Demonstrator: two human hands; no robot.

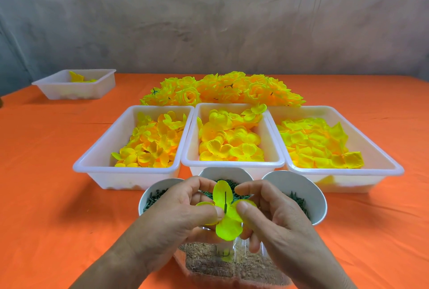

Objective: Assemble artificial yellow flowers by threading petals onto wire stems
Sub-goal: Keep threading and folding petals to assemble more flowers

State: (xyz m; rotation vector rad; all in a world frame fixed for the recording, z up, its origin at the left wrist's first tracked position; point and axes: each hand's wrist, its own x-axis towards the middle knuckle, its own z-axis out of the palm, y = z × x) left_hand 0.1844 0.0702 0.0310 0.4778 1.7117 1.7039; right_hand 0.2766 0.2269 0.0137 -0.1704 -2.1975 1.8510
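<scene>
A yellow four-lobed petal piece (pixel 226 228) sits threaded on a thin dark wire stem (pixel 225 199) that sticks up through its centre. My left hand (pixel 176 214) pinches the piece from the left with thumb and fingers. My right hand (pixel 276 219) pinches it from the right, thumb on the right lobe. Both hands hold it over a clear container (pixel 232 263) close to me. Three white trays of yellow petals stand behind: left tray (pixel 92 163), middle tray (pixel 232 164), right tray (pixel 383 168).
Three white cups with dark green parts stand behind my hands: left cup (pixel 148 196), middle cup (pixel 222 172), right cup (pixel 308 191). Finished yellow flowers (pixel 222 90) are heaped beyond the trays. A smaller white tray (pixel 58 90) sits far left on the orange tablecloth (pixel 46 196).
</scene>
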